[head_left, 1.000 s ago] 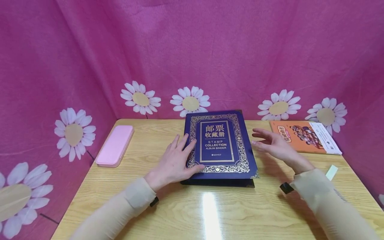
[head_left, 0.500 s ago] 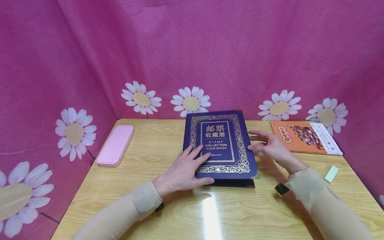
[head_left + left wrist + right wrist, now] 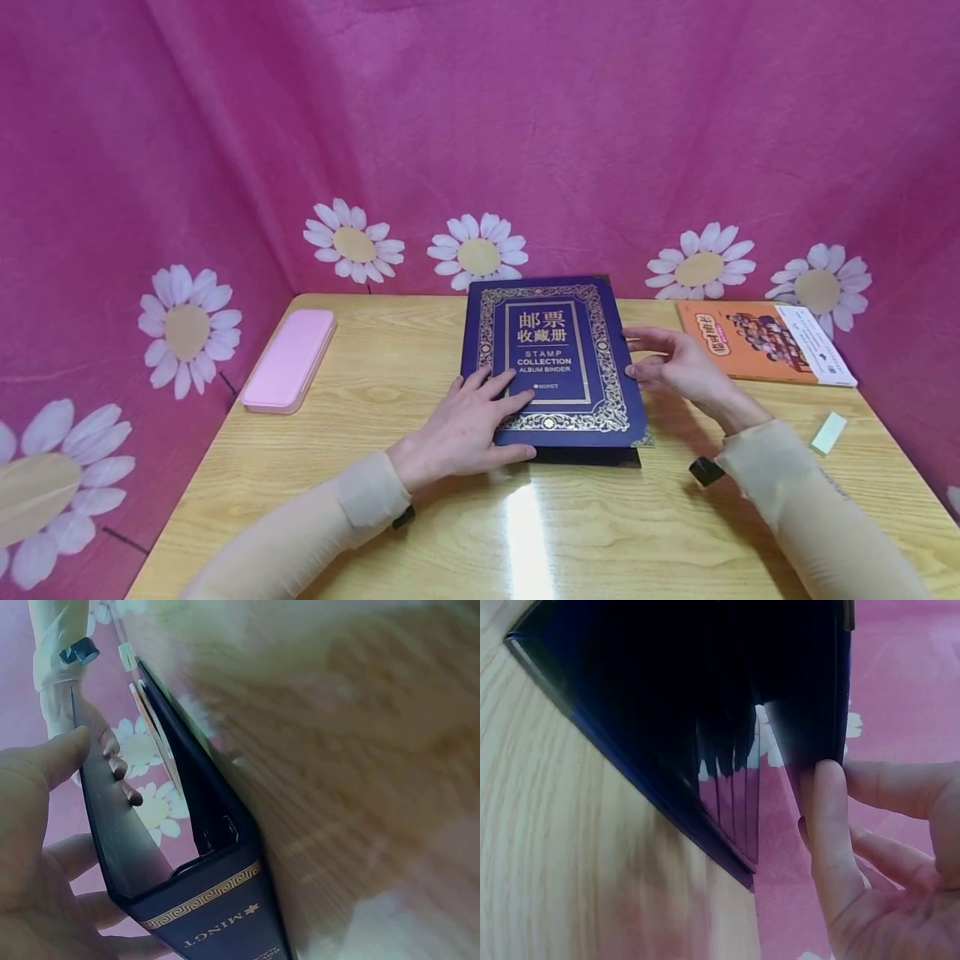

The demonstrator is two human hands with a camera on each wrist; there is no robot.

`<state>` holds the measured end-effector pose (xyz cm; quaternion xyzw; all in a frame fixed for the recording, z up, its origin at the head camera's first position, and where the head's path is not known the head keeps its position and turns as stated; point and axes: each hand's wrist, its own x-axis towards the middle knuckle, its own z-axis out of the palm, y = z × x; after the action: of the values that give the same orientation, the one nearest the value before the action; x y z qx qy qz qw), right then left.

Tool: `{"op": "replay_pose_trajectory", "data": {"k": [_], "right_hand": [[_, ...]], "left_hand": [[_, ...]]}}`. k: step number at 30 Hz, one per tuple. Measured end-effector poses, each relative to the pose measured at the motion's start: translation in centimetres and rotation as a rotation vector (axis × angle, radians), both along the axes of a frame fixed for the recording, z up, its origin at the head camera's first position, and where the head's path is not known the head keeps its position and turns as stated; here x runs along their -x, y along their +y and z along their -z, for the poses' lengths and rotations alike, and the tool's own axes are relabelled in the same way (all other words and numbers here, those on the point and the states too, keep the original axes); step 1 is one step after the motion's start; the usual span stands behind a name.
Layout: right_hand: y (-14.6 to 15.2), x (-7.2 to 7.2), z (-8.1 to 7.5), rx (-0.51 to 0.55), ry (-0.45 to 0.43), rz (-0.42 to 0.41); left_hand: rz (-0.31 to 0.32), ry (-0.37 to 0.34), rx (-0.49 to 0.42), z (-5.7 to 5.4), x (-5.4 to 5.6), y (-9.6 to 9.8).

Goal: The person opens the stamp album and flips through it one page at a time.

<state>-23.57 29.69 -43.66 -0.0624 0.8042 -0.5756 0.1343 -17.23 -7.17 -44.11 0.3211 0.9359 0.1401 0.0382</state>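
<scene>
The stamp album binder (image 3: 551, 362) lies towards the far side of the table (image 3: 615, 533), its front cover (image 3: 817, 705) raised a little at the right. The right hand's (image 3: 678, 368) grip is clamped on that free edge, thumb inside, fingers outside. The left hand (image 3: 468, 429) rests on the cover's lower left, fingers spread, thumb at the bottom edge. The step in hand is judged to be working the cover; raising or lowering cannot be determined. The next move calls for a steady pinch and light pressure near the spine (image 3: 225, 915).

The wood-grain table carries a pink case (image 3: 288, 362) at left, an orange booklet (image 3: 757, 342) and pale green block (image 3: 828, 433) at right. Daisy-printed pink cloth (image 3: 480, 108) encloses it; glare streaks the near surface.
</scene>
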Motion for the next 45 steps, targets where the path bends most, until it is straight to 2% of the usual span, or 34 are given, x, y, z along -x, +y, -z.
{"op": "replay_pose_trajectory", "data": {"k": [6,11,16,20,25,29,36,40,45], "right_hand": [[0.7,-0.4,-0.9,-0.036,0.021,0.009],[0.9,-0.5,-2.1,-0.012,0.063,0.006],[0.1,-0.8,-4.4,0.019,0.099,0.008],[-1.4,-0.7,-6.7,0.032,0.148,0.008],[-4.2,-0.4,-9.3,0.068,0.19,0.003],[-6.6,-0.2,-10.9,0.077,0.225,-0.008],[-9.7,0.2,-12.6,0.079,0.276,-0.057],[-10.9,0.5,-13.1,0.097,0.294,-0.079],[-11.6,0.7,-13.3,0.099,0.305,-0.095]], "left_hand": [[0.011,-0.002,-0.012,0.0,0.0,0.4],[0.014,-0.008,-0.048,-0.2,0.0,0.5],[0.02,-0.018,-0.118,-0.7,-0.2,0.3],[0.031,0.01,-0.183,-1.3,-0.3,0.1],[0.064,0.088,-0.276,-2.8,-0.3,0.3],[0.075,0.151,-0.352,-4.7,-0.4,0.6],[0.114,0.275,-0.488,-8.0,-0.3,1.0],[0.149,0.323,-0.532,-8.9,-0.2,1.0],[0.192,0.331,-0.55,-9.3,0.0,0.8]]}}
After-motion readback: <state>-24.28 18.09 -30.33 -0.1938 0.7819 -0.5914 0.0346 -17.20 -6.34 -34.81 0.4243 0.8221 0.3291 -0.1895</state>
